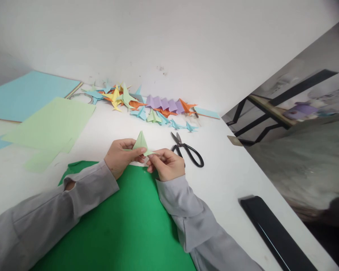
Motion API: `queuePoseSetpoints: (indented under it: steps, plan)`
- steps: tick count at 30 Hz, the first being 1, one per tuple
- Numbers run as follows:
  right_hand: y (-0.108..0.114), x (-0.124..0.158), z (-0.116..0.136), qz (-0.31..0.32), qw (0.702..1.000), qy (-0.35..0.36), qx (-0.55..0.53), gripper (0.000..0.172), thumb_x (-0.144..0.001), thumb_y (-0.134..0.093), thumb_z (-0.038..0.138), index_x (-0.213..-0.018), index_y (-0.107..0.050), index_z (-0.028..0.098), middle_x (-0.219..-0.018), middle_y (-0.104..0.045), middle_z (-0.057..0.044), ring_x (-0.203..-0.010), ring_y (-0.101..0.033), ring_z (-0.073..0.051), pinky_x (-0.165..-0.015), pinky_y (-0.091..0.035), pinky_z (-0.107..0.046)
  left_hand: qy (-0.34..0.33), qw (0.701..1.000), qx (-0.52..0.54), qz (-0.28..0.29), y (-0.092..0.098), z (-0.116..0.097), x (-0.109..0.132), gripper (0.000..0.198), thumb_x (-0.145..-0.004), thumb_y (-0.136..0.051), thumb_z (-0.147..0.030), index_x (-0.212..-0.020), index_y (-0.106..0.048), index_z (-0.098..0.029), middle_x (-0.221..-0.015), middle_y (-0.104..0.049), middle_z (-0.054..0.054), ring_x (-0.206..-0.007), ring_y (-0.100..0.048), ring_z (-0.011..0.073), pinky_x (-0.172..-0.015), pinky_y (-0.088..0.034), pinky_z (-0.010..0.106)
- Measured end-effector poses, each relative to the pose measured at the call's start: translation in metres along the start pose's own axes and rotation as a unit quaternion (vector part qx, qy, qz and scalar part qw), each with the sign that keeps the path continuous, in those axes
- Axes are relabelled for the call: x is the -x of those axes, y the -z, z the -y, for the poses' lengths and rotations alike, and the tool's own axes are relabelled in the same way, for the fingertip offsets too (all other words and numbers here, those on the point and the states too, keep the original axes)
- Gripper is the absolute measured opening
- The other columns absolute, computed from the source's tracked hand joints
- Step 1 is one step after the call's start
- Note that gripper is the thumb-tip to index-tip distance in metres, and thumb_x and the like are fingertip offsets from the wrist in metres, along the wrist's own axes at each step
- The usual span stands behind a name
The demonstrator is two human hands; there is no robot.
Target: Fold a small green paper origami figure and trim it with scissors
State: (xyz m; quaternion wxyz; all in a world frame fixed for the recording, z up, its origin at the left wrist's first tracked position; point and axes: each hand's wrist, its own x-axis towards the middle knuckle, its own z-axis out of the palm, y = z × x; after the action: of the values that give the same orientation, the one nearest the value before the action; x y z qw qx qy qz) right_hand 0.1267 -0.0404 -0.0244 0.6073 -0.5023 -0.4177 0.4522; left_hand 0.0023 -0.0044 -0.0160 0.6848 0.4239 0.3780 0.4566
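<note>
A pale green folded paper piece (141, 142), with a pointed tip facing up and a crease down its middle, is held between both hands. My left hand (122, 155) grips its left side, thumb pressed on the front near the lower edge. My right hand (167, 164) pinches a thin point sticking out at its lower right. Just right of the hands lie black-handled scissors (194, 154), blades parted and pointing away, partly hidden behind my right hand. Below the hands spreads a green cloth or sheet (124, 222).
Several folded paper figures (125, 97) in yellow, green, orange and blue line the wall, beside a pleated purple paper strip (164, 103). Light green sheets (51, 124) and a large blue sheet (31, 94) lie left. A long black object (274, 233) rests near the table's right edge.
</note>
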Motion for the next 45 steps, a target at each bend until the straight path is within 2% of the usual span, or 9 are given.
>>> queuePoseSetpoints:
  steps: [2,11,16,22,25,28,32,38,45]
  plan:
    - [0.0,0.0,0.001,-0.011,1.0,0.007,0.008,0.01,-0.062,-0.066,0.018,-0.058,-0.057,0.015,-0.044,-0.059,0.004,-0.032,-0.051,-0.007,-0.034,-0.042,-0.017,0.0,1.0,0.0,-0.004,0.0,0.0,0.0,0.02,-0.054,-0.075,-0.021,-0.064,-0.063,-0.009,-0.053,-0.061,0.001,-0.048,-0.056,0.0093,-0.052,-0.048,0.023]
    - [0.001,0.001,0.001,0.023,0.999,0.027,-0.009,0.01,-0.064,-0.066,0.019,-0.06,-0.057,0.015,-0.045,-0.06,0.004,-0.033,-0.052,-0.007,-0.034,-0.041,-0.016,0.013,1.0,0.005,0.009,-0.002,-0.004,0.002,0.02,-0.053,-0.075,-0.021,-0.062,-0.062,-0.009,-0.052,-0.061,0.001,-0.047,-0.056,0.0101,-0.05,-0.047,0.023]
    - [0.003,0.001,0.002,0.062,0.997,0.041,-0.002,0.017,-0.069,-0.064,0.03,-0.064,-0.06,0.015,-0.049,-0.062,0.001,-0.037,-0.054,-0.009,-0.037,-0.044,-0.02,-0.005,1.0,-0.025,-0.003,-0.002,-0.003,0.003,0.02,-0.053,-0.075,-0.022,-0.06,-0.062,-0.009,-0.048,-0.059,0.001,-0.044,-0.054,0.0097,-0.048,-0.045,0.023]
    - [0.001,0.0,0.001,0.036,0.999,-0.007,-0.01,0.021,-0.065,-0.067,0.034,-0.063,-0.059,0.015,-0.047,-0.061,0.001,-0.034,-0.052,-0.009,-0.035,-0.042,-0.019,-0.002,1.0,-0.013,-0.01,-0.003,-0.002,0.003,0.018,-0.056,-0.073,-0.024,-0.06,-0.062,-0.01,-0.048,-0.059,0.001,-0.045,-0.054,0.0103,-0.05,-0.046,0.025]
    - [0.001,-0.001,0.001,0.035,0.999,-0.009,-0.007,0.019,-0.065,-0.066,0.033,-0.062,-0.059,0.015,-0.046,-0.06,0.001,-0.034,-0.052,-0.009,-0.035,-0.042,-0.019,0.003,1.0,0.025,-0.015,-0.004,-0.006,0.003,0.018,-0.056,-0.073,-0.024,-0.059,-0.063,-0.01,-0.052,-0.06,0.001,-0.049,-0.055,0.0107,-0.051,-0.048,0.026]
    - [0.002,-0.001,0.003,0.025,1.0,-0.008,0.011,0.018,-0.064,-0.066,0.031,-0.06,-0.059,0.015,-0.044,-0.06,0.002,-0.033,-0.051,-0.008,-0.034,-0.042,-0.019,0.015,0.998,0.061,-0.006,-0.004,-0.011,0.004,0.019,-0.054,-0.074,-0.022,-0.066,-0.066,-0.009,-0.062,-0.064,0.004,-0.057,-0.059,0.0135,-0.056,-0.049,0.027]
    - [0.003,0.0,0.003,0.018,0.999,0.005,0.033,0.015,-0.062,-0.067,0.026,-0.058,-0.058,0.015,-0.043,-0.059,0.001,-0.032,-0.051,-0.008,-0.033,-0.041,-0.018,0.034,0.998,0.045,-0.018,-0.004,-0.012,0.006,0.024,-0.055,-0.074,-0.026,-0.071,-0.067,-0.01,-0.069,-0.067,0.005,-0.059,-0.06,0.0137,-0.057,-0.05,0.027]
    - [0.001,0.001,-0.001,0.019,0.999,0.005,0.033,0.013,-0.06,-0.069,0.024,-0.062,-0.061,0.014,-0.044,-0.06,0.001,-0.032,-0.052,-0.008,-0.034,-0.041,-0.018,0.0,1.0,-0.003,-0.007,-0.005,-0.004,0.003,0.021,-0.059,-0.072,-0.03,-0.058,-0.063,-0.011,-0.056,-0.062,0.002,-0.049,-0.056,0.0104,-0.051,-0.048,0.024]
    - [0.0,0.0,0.001,0.029,1.0,-0.001,0.001,0.013,-0.061,-0.07,0.025,-0.064,-0.063,0.014,-0.047,-0.061,0.001,-0.034,-0.053,-0.009,-0.035,-0.044,-0.019,0.012,1.0,0.006,-0.007,-0.003,-0.003,0.001,0.02,-0.058,-0.073,-0.029,-0.061,-0.062,-0.012,-0.055,-0.062,0.001,-0.047,-0.056,0.0107,-0.051,-0.048,0.026]
